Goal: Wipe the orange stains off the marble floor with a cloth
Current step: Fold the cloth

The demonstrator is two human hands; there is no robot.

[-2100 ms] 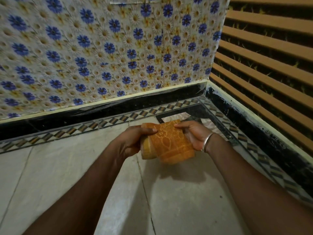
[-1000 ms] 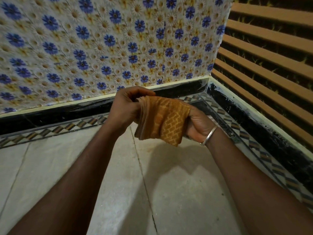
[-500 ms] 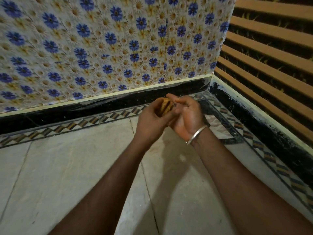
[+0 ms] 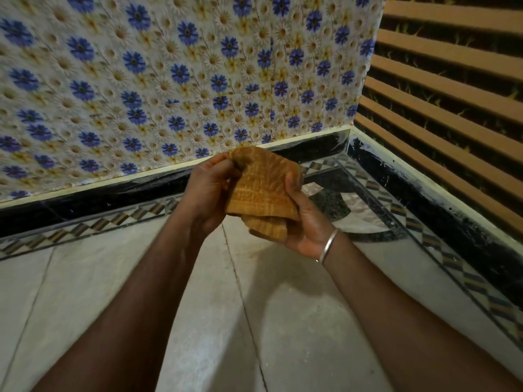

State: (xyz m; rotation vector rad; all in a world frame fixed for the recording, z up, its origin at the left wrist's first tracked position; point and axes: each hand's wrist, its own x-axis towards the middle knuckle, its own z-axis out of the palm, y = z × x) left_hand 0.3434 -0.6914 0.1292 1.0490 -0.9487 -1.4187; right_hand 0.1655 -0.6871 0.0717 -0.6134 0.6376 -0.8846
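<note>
Head view: I see the left hand (image 4: 208, 193) and the right hand (image 4: 307, 222) raised together, with the cloth (image 4: 263, 190) between them.
Cloth, position: it is held in the air above the marble floor (image 4: 283, 321), near the room's corner, and touches only the two hands.
Cloth, build: it is orange with a woven pattern and is gathered into several loose layers, the lowest fold hanging free.
Handling, my judgement: light, soft and limp. It droops wherever it is unsupported, it is not fragile, and the coarse weave should grip rather than slip.
Where to take hold, my judgement: as a folded pad, palm flat on top and fingers over one edge, so that the layers do not open.
Left hand: its fingers are curled, and thumb and fingertips pinch the upper corner.
Right hand: the palm faces up under the folds and cradles them, with the thumb pressed on the right edge. A bangle (image 4: 328, 246) sits at the wrist.
Floor mark: a faint orange tint (image 4: 256, 254) lies below the hands, too weak for me to call it a stain.
Surround: black skirting (image 4: 99, 198) runs under a floral wall (image 4: 169, 80).
</note>
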